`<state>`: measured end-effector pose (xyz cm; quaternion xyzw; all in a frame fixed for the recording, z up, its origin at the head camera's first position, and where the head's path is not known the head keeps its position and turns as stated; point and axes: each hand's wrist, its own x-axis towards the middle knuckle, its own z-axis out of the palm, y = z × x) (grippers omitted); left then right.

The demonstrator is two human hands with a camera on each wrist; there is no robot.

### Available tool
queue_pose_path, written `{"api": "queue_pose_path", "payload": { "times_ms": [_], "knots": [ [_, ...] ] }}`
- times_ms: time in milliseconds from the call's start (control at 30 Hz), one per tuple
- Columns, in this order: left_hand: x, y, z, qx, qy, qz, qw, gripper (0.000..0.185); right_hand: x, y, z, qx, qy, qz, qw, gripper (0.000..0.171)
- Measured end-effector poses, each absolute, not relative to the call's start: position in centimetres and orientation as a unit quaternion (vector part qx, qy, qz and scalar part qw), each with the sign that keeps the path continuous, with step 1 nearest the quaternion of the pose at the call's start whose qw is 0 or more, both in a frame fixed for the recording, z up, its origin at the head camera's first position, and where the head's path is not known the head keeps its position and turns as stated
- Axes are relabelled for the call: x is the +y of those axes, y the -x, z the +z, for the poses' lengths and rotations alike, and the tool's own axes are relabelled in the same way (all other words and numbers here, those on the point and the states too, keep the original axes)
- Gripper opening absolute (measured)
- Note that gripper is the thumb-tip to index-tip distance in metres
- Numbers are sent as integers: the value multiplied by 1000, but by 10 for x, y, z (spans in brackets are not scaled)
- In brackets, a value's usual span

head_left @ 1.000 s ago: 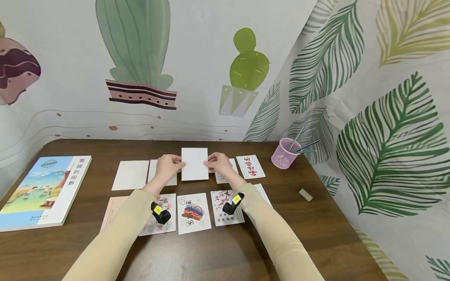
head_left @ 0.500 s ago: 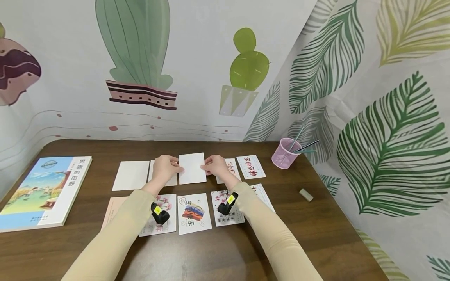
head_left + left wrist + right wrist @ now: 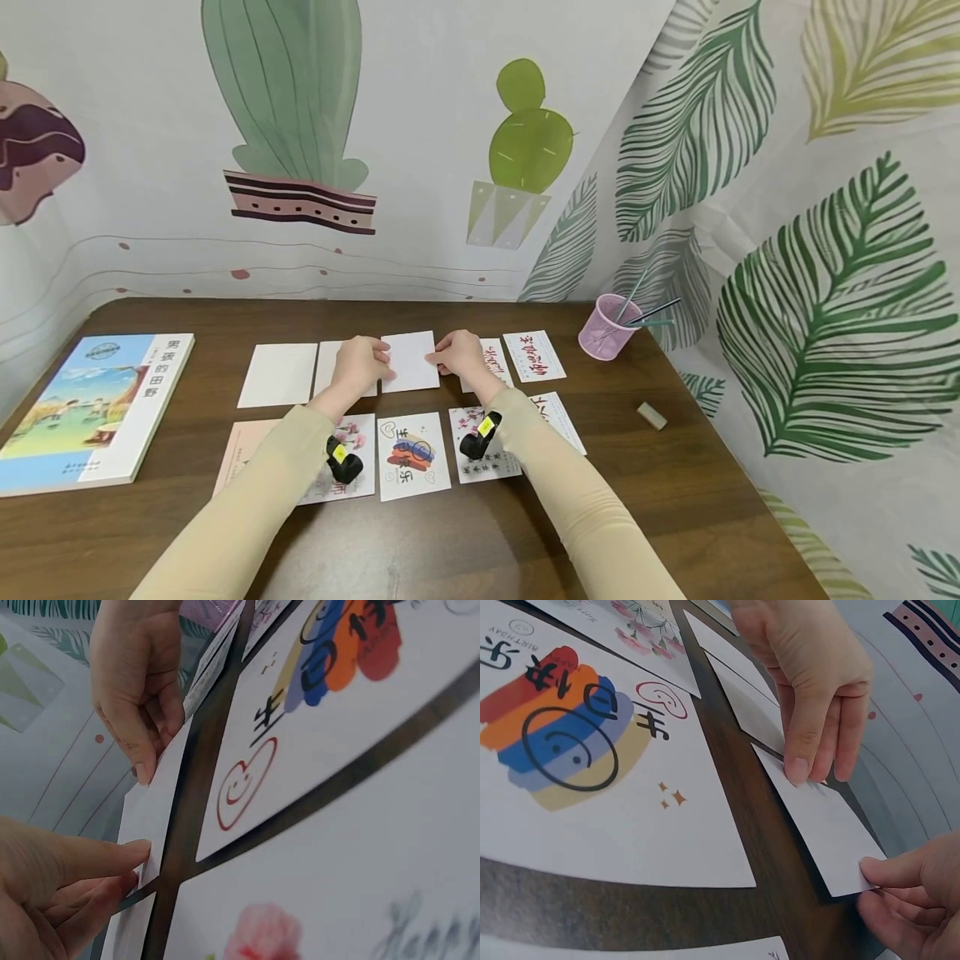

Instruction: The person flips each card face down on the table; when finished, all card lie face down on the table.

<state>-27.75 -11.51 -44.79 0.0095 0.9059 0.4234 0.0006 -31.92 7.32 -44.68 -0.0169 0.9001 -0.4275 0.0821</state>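
Observation:
A blank white card (image 3: 408, 363) lies level in the middle of the back row, close over the brown table. My left hand (image 3: 358, 363) pinches its left edge, thumb (image 3: 135, 855) on top. At the opposite edge, the thumb and fingers of my right hand (image 3: 461, 355) pinch the card too; the right wrist view shows this grip at a corner (image 3: 855, 877). Left of it lie two more blank cards, one plain (image 3: 277, 375) and one partly behind my left hand (image 3: 326, 367). Just in front is a card with rainbow brush strokes (image 3: 412, 454).
Two cards with red writing, one beside my right hand (image 3: 493, 357) and one farther right (image 3: 534, 356), continue the back row. Flower cards (image 3: 356, 479) fill part of the front row, under my forearms. A book (image 3: 90, 408), a pink pen cup (image 3: 603, 329) and an eraser (image 3: 652, 416) stand around.
Both hands have brought the white card down and slightly toward me, from above the back row to close over the table. More of the red-lettered card by my right hand shows.

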Motion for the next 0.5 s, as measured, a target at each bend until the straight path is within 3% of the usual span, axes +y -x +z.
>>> {"api": "queue_pose_path", "payload": {
  "times_ms": [300, 500],
  "knots": [
    [-115, 278, -450, 903, -16, 428, 3, 45, 84, 319, -446, 890, 20, -451, 72, 17],
    [-102, 274, -446, 891, -61, 446, -58, 32, 119, 318, -433, 895, 19, -442, 53, 22]
  ]
}}
